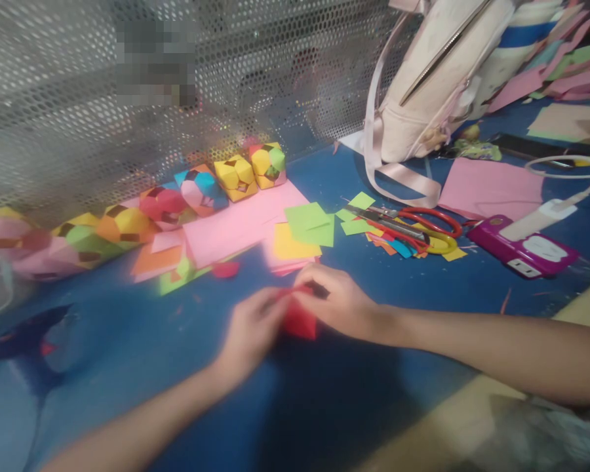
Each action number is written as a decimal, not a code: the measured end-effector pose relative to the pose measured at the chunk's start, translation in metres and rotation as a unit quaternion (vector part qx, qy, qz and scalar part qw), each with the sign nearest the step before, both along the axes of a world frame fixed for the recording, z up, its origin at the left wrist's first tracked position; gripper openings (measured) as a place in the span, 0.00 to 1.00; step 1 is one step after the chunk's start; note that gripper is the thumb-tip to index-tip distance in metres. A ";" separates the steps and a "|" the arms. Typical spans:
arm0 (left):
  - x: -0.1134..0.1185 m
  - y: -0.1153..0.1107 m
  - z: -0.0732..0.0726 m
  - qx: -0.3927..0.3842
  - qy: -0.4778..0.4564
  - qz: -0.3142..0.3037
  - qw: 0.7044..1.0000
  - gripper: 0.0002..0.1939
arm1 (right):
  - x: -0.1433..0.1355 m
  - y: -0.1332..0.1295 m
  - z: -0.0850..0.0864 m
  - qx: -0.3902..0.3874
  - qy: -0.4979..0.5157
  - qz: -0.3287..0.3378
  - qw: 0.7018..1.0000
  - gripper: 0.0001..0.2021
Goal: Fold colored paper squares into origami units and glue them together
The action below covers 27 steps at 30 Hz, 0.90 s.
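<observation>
— So, what are the hands on?

— Both are on one small piece of red paper (299, 321), low over the blue table (128, 341). The left hand (253, 331) pinches its left edge with fingers closed on it; the right hand (337, 301) pinches the top from the other side, fingers likewise closed on the paper. The picture is blurred there, so the fold itself cannot be made out.

— And just behind them?

— A stack of pink sheets (240, 226) with a yellow square (292, 244) and green squares (309, 223) lying on it, plus a small red scrap (226, 269) near the stack's front edge.

— Anything along the wall?

— A row of folded paper cubes (236, 177) in mixed colours, set against the perforated metal screen (78, 98).

— To the right?

— Red-handled scissors (425, 223) lie among coloured offcuts, well apart from the hands. Beyond them — a magenta power strip (524, 252) with a white plug, and a pale backpack (437, 85) standing on the table, its strap trailing toward the scissors.
</observation>
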<state>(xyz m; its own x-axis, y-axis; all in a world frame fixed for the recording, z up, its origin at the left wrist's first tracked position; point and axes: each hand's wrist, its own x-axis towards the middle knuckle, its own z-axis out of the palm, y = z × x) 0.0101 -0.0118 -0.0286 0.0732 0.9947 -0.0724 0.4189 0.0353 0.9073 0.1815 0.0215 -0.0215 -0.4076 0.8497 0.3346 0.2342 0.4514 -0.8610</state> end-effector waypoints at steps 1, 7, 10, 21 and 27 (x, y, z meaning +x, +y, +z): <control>0.000 0.000 0.000 -0.001 0.000 0.001 1.000 0.11 | 0.000 0.000 0.000 -0.006 -0.002 -0.001 1.000 0.02; 0.002 0.000 0.002 -0.004 -0.001 0.013 1.000 0.11 | 0.001 -0.002 0.003 -0.008 0.053 -0.028 0.998 0.04; 0.002 0.001 0.001 0.002 -0.004 0.028 1.000 0.10 | 0.001 -0.003 0.006 -0.035 0.069 -0.041 0.996 0.02; 0.000 0.002 -0.001 0.012 -0.002 0.014 1.000 0.10 | -0.001 -0.001 -0.006 0.045 0.036 0.014 0.998 0.06; 0.000 0.002 0.000 0.018 0.002 0.024 1.000 0.08 | 0.003 -0.001 0.000 0.011 0.024 0.052 0.998 0.04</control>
<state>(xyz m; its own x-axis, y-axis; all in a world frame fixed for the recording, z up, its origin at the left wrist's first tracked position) 0.0104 -0.0098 -0.0281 0.0247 0.9990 -0.0363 0.4211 0.0225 0.9067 0.1846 0.0208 -0.0211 -0.4761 0.7958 0.3743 0.1441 0.4904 -0.8595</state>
